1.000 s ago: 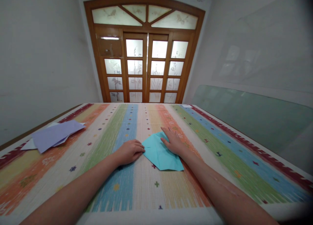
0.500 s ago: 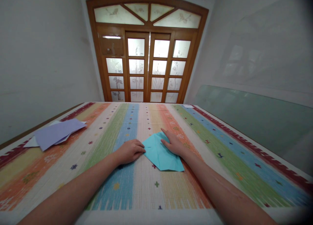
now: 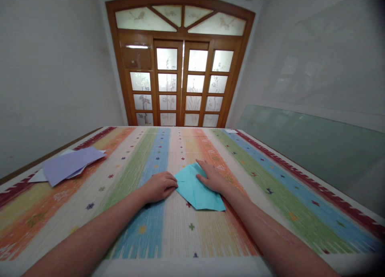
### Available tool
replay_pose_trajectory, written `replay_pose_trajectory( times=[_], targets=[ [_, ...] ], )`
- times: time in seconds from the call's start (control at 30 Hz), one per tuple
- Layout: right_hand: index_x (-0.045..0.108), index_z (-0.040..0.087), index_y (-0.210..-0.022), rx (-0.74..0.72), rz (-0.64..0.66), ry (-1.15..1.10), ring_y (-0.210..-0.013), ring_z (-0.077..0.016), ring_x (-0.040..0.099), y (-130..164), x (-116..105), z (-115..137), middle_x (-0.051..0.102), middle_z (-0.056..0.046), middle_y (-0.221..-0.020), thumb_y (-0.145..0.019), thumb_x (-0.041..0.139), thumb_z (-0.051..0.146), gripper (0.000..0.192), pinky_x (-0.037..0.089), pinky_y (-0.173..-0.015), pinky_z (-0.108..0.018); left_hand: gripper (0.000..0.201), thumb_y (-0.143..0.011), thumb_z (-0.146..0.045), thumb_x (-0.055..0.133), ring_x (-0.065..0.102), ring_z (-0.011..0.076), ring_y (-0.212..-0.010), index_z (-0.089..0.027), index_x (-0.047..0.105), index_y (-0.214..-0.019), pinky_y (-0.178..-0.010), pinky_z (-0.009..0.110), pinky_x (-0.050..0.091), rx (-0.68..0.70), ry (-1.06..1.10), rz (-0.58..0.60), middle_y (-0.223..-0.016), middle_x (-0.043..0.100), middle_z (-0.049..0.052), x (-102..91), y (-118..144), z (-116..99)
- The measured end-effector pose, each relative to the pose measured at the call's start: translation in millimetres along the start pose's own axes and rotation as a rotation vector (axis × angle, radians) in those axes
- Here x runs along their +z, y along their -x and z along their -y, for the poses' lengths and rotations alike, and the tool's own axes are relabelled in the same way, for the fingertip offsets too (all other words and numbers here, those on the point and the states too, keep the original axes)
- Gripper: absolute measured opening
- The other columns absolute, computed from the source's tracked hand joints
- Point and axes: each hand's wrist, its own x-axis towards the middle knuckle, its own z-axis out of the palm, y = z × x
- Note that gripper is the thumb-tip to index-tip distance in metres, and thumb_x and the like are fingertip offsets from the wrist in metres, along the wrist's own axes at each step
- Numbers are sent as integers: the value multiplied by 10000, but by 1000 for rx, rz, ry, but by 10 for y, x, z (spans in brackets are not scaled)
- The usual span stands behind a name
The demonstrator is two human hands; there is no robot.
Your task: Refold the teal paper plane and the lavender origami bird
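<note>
A turquoise sheet of folded paper point(image 3: 197, 190) lies on the striped tablecloth point(image 3: 180, 237), creases running across its face. At its left corner, my left hand point(image 3: 160, 186) has its fingers curled together and pinches the paper's edge; the thumb is mostly hidden. Over the paper's right side rests my right hand point(image 3: 213, 177), palm down, with thumb and fingers apart. Part of the paper's right edge is hidden beneath that hand.
Lilac and white sheets of paper point(image 3: 72, 164) lie in a loose stack at the table's left. A small white slip point(image 3: 231, 131) is near the far right edge. Beyond the table stands a wooden glazed door point(image 3: 182, 80), with walls on both sides.
Almost nothing differs. The view has shifted very slightly; both hands keep their places on the turquoise paper.
</note>
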Motion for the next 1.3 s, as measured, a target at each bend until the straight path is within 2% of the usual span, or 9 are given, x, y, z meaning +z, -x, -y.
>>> replay_pose_trajectory(
  times=[0.17,0.3,0.37,0.47,0.53,0.67,0.93,1.3],
  targets=[
    [320,214,-1504,-27,-70,-40,-1259,-281,502,-10,2,-6,517,-141,-1413,-918,518,401,646,369,-1043,-441,223,-926,-200,511,601,198,-1040,-221,697,-1048,-927,335,453,-5,-5,3,-1093,691,49,-14,-2,-16],
    [422,188,-1449,48,-132,-88,-1011,-243,628,-20,-44,43,672,-130,-1170,-935,493,391,556,451,-901,-374,213,-919,-188,515,599,198,-1032,-217,699,-1023,-931,333,449,-8,-5,-6,-1070,695,49,-17,-8,-14],
    [527,181,-1366,78,-141,-89,-968,-236,637,-16,-86,75,694,-122,-1116,-945,474,396,476,455,-867,-355,205,-916,-190,516,599,200,-1027,-215,701,-1002,-931,334,448,-17,-11,-12,-1052,696,49,-17,-9,-5],
    [682,194,-1138,71,-120,-81,-991,-228,632,14,-155,124,706,-103,-1099,-958,450,390,353,444,-866,-330,190,-913,-210,524,596,205,-1030,-213,701,-981,-933,337,449,-60,-29,-34,-1040,696,51,-12,-1,16],
    [711,204,-1016,53,-92,-63,-969,-220,631,43,-193,156,716,-89,-1041,-951,464,380,310,438,-850,-315,178,-912,-228,532,596,206,-1030,-210,699,-970,-930,336,453,-101,-39,-52,-1040,693,56,-7,8,30],
    [690,198,-940,105,-52,-35,-881,-211,629,86,-230,220,713,-88,-959,-923,518,416,278,431,-763,-293,174,-915,-251,533,596,209,-1033,-205,697,-950,-938,346,456,-144,-52,-67,-1058,686,65,9,21,54],
    [629,203,-987,153,3,-51,-848,-224,631,112,-261,333,704,-84,-972,-853,615,489,316,409,-691,-284,116,-887,-268,581,550,240,-1136,-203,676,-902,-1007,399,427,-155,-34,-87,-1193,636,91,40,14,89],
    [640,234,-1112,80,57,-128,-935,-238,638,143,-317,307,702,-74,-1067,-843,637,465,354,446,-776,-314,88,-879,-250,589,569,226,-1051,-206,642,-933,-944,364,444,-172,40,-44,-1086,653,70,22,11,66]
  ],
)
